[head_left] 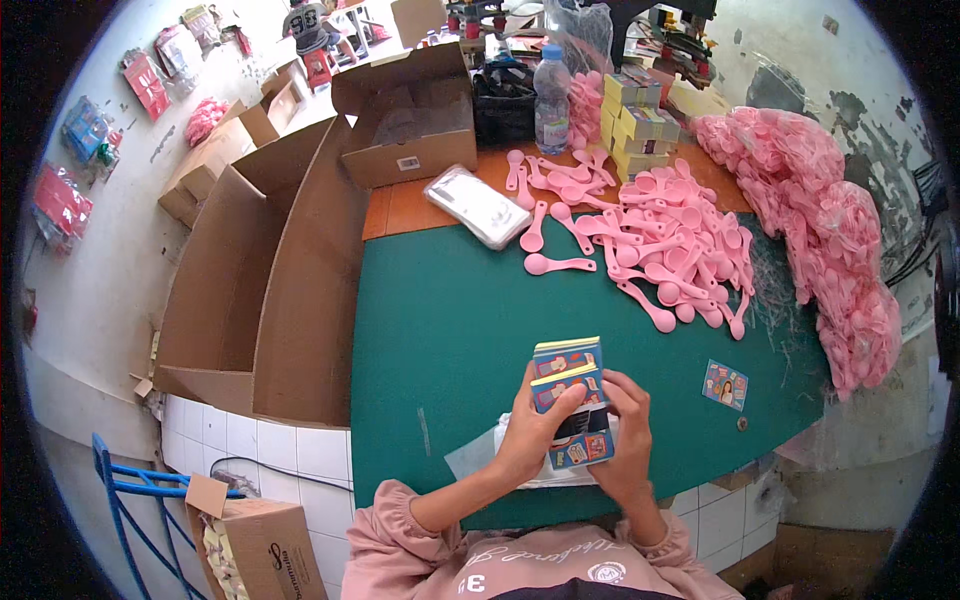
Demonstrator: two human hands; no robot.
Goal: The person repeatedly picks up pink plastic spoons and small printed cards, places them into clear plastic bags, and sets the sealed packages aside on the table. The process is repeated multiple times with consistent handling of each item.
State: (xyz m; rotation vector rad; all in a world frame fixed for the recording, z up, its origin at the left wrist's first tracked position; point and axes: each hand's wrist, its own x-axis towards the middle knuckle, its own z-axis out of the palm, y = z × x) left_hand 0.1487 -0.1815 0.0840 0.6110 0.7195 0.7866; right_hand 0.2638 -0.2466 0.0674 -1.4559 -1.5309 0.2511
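Observation:
Close to the front of the green table, my left hand (pixel 530 432) is closed around a stack of small printed cards (pixel 568 358) with yellow edges, its thumb lying across the front. My right hand (pixel 630 430) grips the same stack from the right, fingers bent over its edge. The stack is split into offset parts, with a dark gap showing lower down. Under my hands lies clear and white plastic (pixel 478 462), partly hidden. A single blue card (pixel 725 385) rests to the right, near a small round object (pixel 742 424).
Pink spoons (pixel 665 245) lie heaped at the back, beside a plastic-wrapped packet (pixel 478 205). Behind stand a water bottle (pixel 551 105) and yellow card stacks (pixel 640 130). Bagged pink items (pixel 800 190) line the right edge. Large open cardboard boxes (pixel 300 290) stand left.

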